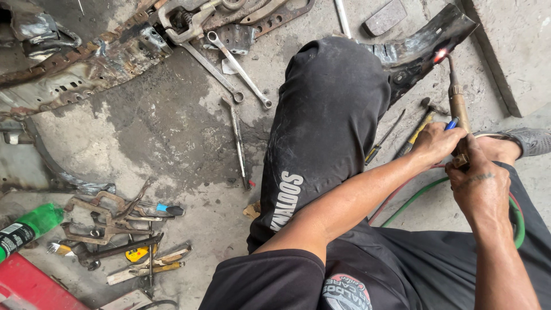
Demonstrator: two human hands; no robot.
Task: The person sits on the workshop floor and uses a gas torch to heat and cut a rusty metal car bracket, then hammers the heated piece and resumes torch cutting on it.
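Left hand point(437, 142), right hand point(479, 183): both arms extended, grips closed.

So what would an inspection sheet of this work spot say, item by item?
Surface: stained, dusty concrete floor.
Job's things: brass torch, its tip glowing against a blackened metal part.
Clutter: wrenches, a heap of locking pliers, a green bottle, rusty perforated metal, a hammer and screwdriver.
Hands: left hand and right hand both grip the torch handle.
Cables: green hose and red hose trail from the torch over the floor.
Surroundings: concrete slab at upper right; a grey shoe.
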